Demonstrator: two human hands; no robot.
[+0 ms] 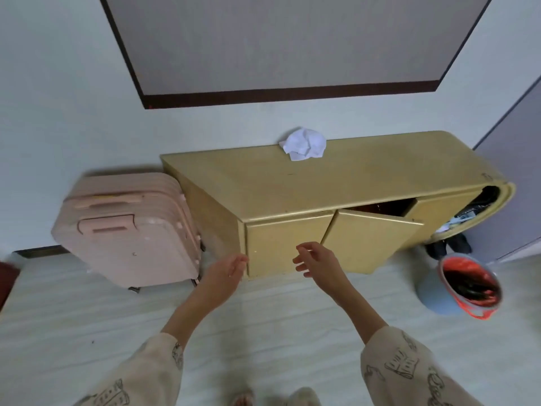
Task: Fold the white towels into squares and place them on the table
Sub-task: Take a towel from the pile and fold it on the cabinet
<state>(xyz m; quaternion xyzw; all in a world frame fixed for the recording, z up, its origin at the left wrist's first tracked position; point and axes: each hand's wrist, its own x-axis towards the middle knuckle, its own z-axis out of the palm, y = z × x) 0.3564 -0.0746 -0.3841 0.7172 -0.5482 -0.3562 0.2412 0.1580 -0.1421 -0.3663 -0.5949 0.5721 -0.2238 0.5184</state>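
A crumpled white towel lies in a heap at the back edge of a low yellow wooden cabinet top, against the wall. My left hand and my right hand are both held out in front of the cabinet's closed left door, well below and short of the towel. Both hands are empty, with fingers relaxed and loosely spread. Cream patterned sleeves cover my forearms.
The cabinet's middle door stands ajar, and dark clothes show in its open right end. A pink suitcase leans beside the cabinet on the left. A blue bin with a red liner sits on the floor at right.
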